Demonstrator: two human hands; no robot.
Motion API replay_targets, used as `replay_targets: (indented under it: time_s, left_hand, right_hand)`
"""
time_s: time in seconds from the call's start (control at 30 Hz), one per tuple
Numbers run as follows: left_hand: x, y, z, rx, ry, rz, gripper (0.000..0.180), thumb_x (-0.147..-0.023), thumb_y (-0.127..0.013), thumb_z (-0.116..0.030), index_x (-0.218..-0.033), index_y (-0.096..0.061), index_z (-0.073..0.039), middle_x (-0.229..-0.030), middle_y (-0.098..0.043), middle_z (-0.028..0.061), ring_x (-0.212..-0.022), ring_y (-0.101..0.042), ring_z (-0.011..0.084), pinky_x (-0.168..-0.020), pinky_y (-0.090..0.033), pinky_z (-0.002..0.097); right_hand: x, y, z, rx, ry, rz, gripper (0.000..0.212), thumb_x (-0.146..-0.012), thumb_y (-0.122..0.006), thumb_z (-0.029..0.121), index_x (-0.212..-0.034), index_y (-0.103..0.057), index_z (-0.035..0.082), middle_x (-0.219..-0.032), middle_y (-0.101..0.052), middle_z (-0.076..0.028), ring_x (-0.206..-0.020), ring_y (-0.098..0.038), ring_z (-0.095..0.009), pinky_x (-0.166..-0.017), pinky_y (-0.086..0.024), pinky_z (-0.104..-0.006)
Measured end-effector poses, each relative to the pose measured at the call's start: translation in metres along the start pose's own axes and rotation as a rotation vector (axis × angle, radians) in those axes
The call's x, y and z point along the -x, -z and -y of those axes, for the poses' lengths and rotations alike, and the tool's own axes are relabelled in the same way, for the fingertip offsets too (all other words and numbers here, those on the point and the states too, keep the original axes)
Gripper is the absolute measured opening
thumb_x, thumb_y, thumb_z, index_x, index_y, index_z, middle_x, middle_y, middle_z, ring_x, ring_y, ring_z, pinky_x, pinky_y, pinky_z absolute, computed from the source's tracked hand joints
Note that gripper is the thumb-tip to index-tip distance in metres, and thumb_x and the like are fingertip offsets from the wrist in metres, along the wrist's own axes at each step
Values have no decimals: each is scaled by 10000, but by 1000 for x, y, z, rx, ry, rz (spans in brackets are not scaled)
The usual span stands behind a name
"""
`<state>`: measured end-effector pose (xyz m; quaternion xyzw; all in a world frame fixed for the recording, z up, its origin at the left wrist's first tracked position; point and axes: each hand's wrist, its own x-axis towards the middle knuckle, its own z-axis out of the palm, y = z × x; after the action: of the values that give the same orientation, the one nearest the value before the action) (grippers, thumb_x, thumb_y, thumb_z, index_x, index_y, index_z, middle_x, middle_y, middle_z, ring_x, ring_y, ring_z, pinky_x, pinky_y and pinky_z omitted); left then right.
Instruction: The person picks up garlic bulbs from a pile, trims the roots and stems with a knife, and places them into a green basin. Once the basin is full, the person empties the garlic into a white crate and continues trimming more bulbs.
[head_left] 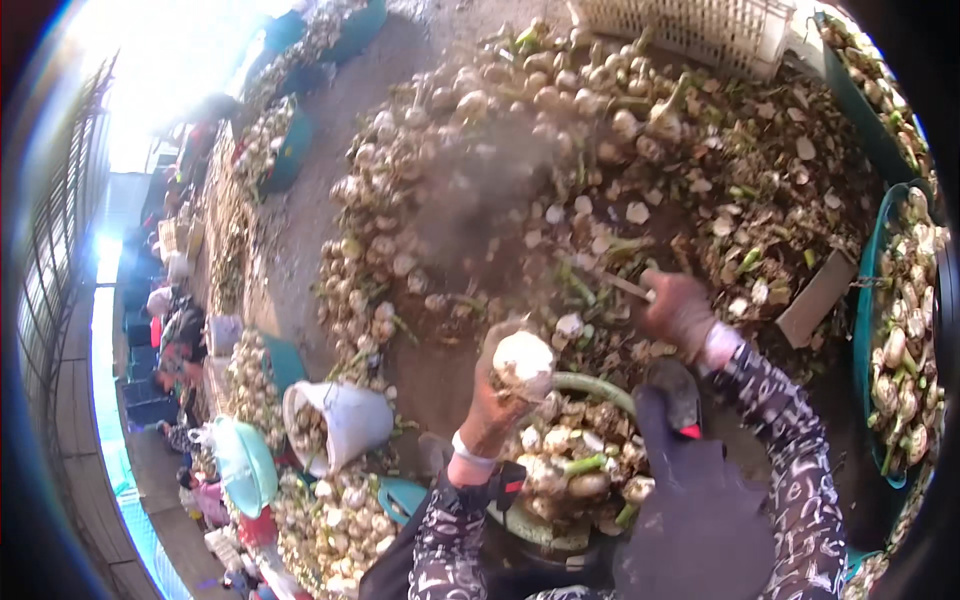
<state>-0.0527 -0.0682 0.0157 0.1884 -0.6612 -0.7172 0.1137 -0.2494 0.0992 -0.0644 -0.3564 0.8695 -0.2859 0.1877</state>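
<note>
Left hand (489, 398): closed round bulb (524, 362); slackening risked dropping it;
Right hand (680, 314): closed round knife-like tool (626, 286); leftward slip risked cuts

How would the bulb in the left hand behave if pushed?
The bulb would probably roll, being rounded. It looks plump and unsquashed in the left hand, so likely firm. Its pale surface appears fairly smooth, so it may slip.

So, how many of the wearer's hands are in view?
2: the left hand near centre, holding a pale bulb; the right hand further right, gripping a thin tool.
</note>
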Motion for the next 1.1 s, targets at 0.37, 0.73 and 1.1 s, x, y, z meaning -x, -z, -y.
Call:
replay_targets:
  time_s: [0.37,0.73,1.1]
  left_hand:
    - [-12,-3,-7,-105,-78,-34,474,-782,-730,-260,-1117,-514,-3,-977,-589,41,-876,-586,125,-788,-490,271]
    - [4,5,53,1043,54,-307,314,-846,-539,-197,-1089,-554,1,-986,-639,139,-880,-619,277,-870,-510,431]
    - [20,-24,2,-576,-18,262,623,-707,-711,-137,-1270,-454,-72,-1167,-509,177,-1009,-550,354,-876,-468,444]
  right_hand:
    - [-9,-11,-9,15,-28,-210,284,-807,-584,361,-800,-600,77,-629,-610,-161,-609,-617,-358,-596,-499,-447]
    - [6,9,38,-469,19,-40,229,-843,-596,246,-784,-624,27,-688,-621,-182,-629,-633,-280,-555,-459,-402]
    - [43,-37,-37,-135,-140,241,290,-718,-605,288,-862,-658,42,-824,-641,-236,-825,-622,-405,-730,-511,-457]
